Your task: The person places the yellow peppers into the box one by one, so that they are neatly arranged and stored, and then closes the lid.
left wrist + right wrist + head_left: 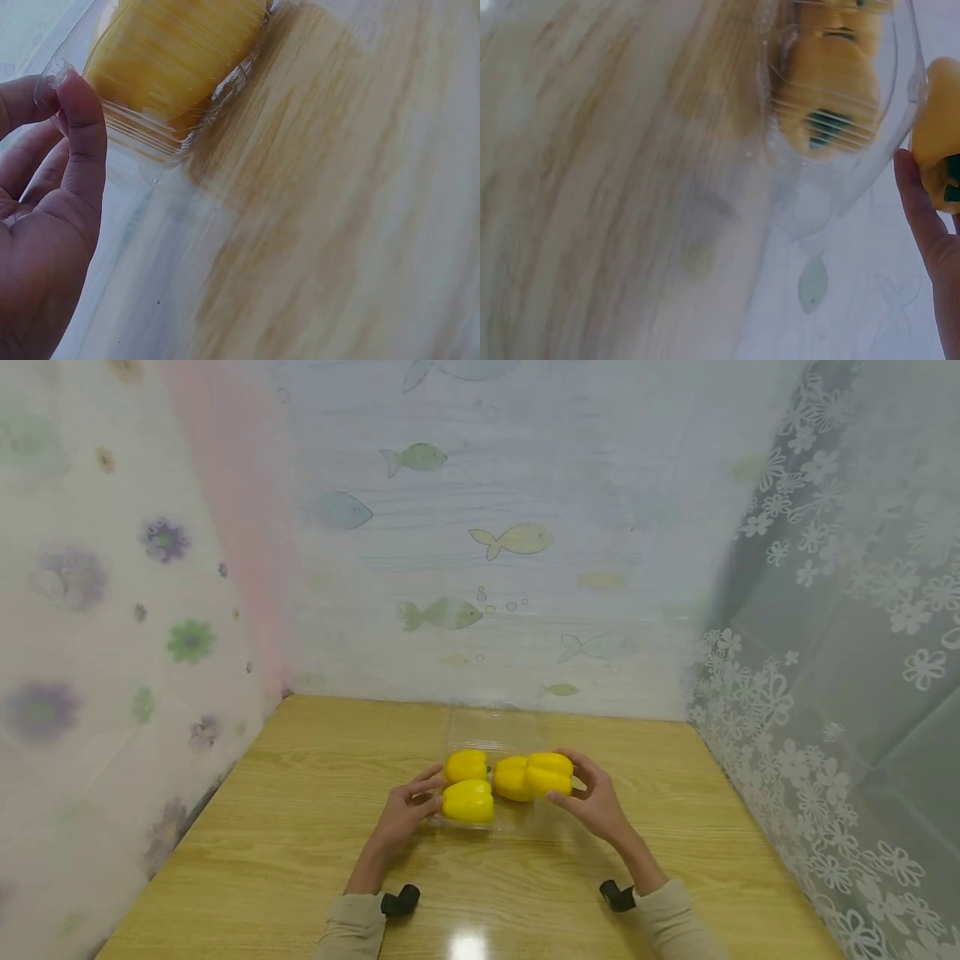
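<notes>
A clear plastic clamshell tray (517, 822), thin, glossy and ribbed along its walls, lies on the pale wood-grain table (285, 827), with its open lid standing behind it toward the far wall. The left hand (405, 810) pinches the tray's left rim between thumb and fingers; in the left wrist view the thumb tip (75, 97) presses on the transparent lip just beside a pepper's smooth waxy skin. Right against those fingers sit two yellow bell peppers, one nearer (468, 801) and one just behind it (466, 765), both blocky and lobed, touching each other inside the tray. The right hand (592, 797) curls round a third yellow pepper (534, 776), larger and deeply lobed, holding it at the tray's right side. This pepper lies on its side, long axis running left to right across the table, and its green stem end faces the palm, as the right wrist view shows. No label or writing is readable on the tray or the peppers. Fish-patterned sheeting (480, 543) hangs behind.
</notes>
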The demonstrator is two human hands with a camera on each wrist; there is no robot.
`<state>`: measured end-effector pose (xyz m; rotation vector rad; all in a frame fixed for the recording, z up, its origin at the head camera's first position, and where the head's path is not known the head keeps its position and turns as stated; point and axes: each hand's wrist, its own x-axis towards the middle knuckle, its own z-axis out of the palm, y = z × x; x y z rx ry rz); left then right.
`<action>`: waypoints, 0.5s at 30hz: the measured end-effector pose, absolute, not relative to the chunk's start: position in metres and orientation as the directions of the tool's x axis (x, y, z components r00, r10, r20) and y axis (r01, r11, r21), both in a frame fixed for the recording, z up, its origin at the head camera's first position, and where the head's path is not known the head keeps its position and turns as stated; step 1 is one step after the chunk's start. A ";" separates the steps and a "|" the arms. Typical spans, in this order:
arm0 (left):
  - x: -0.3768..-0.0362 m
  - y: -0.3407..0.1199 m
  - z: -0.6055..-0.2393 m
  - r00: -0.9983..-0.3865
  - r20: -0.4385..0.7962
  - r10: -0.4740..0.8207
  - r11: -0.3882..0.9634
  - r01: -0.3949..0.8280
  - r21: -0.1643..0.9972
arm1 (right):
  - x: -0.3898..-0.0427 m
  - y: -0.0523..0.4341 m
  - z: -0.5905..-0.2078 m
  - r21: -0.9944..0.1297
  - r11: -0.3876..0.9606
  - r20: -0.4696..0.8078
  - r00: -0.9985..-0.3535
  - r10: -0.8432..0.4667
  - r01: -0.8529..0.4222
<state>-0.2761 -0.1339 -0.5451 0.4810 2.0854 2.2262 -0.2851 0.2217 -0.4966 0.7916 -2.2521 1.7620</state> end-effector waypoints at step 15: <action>-0.277 -0.135 -0.547 -0.952 0.185 0.245 -0.078 0.170 0.982 | -0.283 0.207 -0.505 -0.867 0.130 0.407 -0.833 -0.376 -0.482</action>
